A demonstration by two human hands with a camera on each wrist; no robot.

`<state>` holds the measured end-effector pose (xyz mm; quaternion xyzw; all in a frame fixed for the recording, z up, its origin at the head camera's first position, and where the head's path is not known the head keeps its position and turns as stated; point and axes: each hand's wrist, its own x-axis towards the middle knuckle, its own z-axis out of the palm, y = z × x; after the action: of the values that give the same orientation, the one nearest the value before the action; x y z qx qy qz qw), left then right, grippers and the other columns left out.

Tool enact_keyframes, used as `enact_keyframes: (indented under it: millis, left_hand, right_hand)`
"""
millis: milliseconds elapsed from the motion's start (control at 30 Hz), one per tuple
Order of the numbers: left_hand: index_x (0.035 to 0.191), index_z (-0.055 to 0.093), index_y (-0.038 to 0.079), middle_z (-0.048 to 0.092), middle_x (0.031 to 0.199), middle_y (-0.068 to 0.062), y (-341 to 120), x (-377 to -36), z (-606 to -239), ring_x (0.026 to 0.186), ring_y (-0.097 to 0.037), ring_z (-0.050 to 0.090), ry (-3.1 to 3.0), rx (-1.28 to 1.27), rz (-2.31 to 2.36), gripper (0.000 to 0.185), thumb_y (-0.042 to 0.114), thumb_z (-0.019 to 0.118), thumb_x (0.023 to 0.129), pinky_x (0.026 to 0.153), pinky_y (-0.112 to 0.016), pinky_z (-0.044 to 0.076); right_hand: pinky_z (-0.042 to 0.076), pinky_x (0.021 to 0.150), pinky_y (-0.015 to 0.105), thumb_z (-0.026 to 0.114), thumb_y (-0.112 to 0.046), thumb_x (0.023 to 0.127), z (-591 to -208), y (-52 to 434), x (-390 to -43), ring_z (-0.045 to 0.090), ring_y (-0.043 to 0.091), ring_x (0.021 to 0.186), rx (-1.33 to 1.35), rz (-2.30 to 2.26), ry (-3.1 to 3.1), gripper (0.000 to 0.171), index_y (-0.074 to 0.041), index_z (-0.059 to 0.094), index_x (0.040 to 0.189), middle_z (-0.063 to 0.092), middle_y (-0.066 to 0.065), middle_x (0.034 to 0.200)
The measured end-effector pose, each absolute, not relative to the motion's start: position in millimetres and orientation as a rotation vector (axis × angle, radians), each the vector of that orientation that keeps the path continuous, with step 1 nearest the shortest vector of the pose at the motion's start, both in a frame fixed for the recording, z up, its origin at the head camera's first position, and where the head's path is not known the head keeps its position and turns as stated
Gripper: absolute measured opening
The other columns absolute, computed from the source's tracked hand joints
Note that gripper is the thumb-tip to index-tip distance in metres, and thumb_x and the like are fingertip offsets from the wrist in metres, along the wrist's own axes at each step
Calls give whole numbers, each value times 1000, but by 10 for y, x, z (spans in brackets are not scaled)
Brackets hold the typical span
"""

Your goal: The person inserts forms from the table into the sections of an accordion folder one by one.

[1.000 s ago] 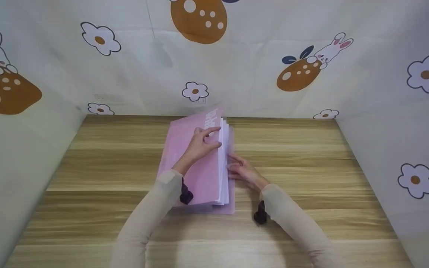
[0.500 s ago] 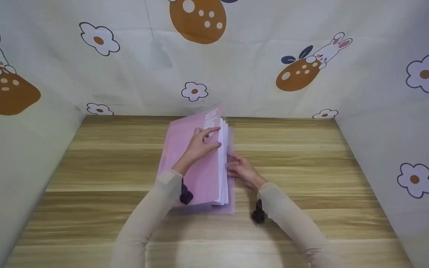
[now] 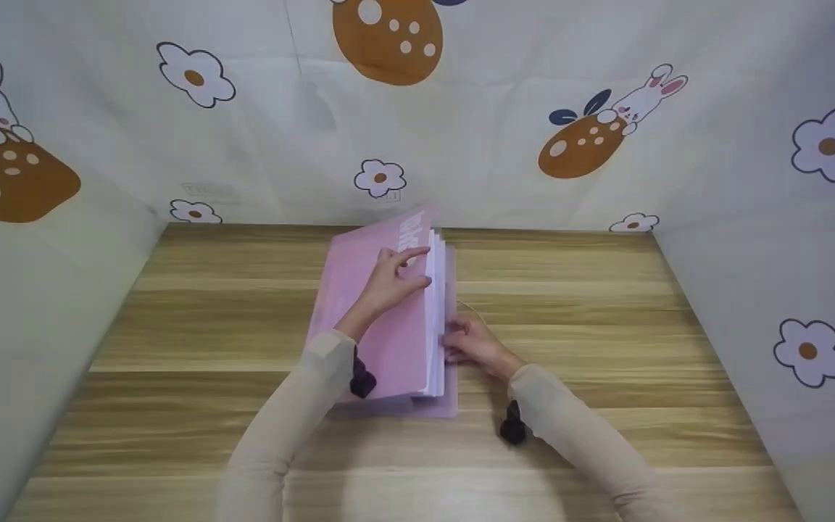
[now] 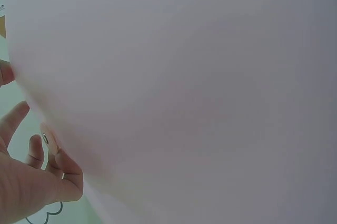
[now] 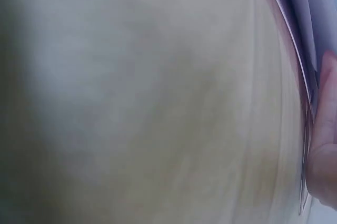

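Observation:
A pink document folder lies on the table, its front cover lifted, with white lettering near the top. White sheets show along its right side. My left hand holds the cover's raised edge with bent fingers. A small pale tab with a metal eyelet sits among the fingers in the left wrist view. At the sheets' edge is my right hand, its fingers bent. A thin string curves from the folder to this hand and hangs as a loop in the right wrist view. Its fingertips are partly hidden.
The wood-grain table extends on both sides of the folder. A pale cloth with rabbits and flowers hangs behind and at both sides. The lifted cover fills most of the left wrist view.
My right hand has slid a little towards the near edge and its fingers are more bent. The string now shows beside it. My left hand and the folder have stayed put.

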<state>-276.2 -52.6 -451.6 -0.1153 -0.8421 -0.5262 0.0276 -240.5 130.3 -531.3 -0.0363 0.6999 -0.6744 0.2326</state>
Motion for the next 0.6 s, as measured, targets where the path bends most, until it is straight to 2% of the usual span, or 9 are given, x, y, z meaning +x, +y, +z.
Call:
enact_keyframes:
  millis: [267,367,467,600]
  left_hand:
    - [118,58,17,36,89,-9,-525,-2764,-4519,80,-20,35,-2607,-349,-1616,49,16,68,71,67,-30,32]
    - [118,58,17,36,89,-9,-522,-2762,-4518,81,-21,36,-2601,-343,-1620,49,16,69,70,67,-30,32]
    - [118,58,17,36,89,-9,-518,-2761,-4519,81,-21,35,-2599,-339,-1622,49,16,69,70,66,-30,32]
    - [118,58,18,35,89,-9,-514,-2765,-4524,80,-20,35,-2601,-330,-1627,49,15,69,71,65,-29,31]
  right_hand:
    - [48,51,26,48,5,78,-5330,1261,-2363,55,12,51,-94,-1859,1929,42,13,41,119,58,8,69]
    - [48,53,27,45,7,77,-5330,1235,-2364,55,12,54,-82,-1860,1932,48,13,37,124,57,8,72]
    - [48,55,28,43,7,77,-5325,1216,-2368,54,12,55,-78,-1854,1952,52,15,31,127,53,8,72]
    - [48,55,29,42,7,77,-5314,1208,-2375,53,12,54,-83,-1847,1971,50,16,33,125,50,6,68]
